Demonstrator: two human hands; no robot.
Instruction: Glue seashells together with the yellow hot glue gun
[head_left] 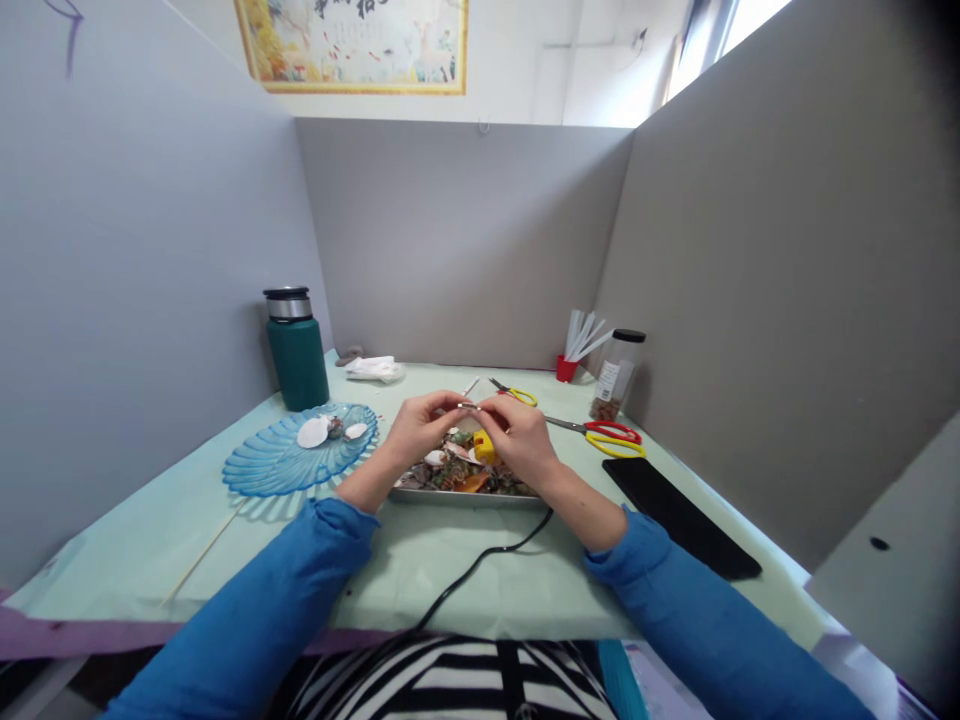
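Small piece (469, 406) between two hands (417, 430) (520, 436) above one tray (472, 500) of shells (436, 457)

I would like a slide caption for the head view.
Left hand and right hand hold a small object above a tray of shells.

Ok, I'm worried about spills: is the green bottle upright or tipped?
Upright: the green bottle stands base-down, its black lid on top.

Room to pass lies far, between bag (375, 370) and cup (566, 370); bottle (298, 360) blocks far left, jar (616, 380) far right, tray (465, 499) the middle.
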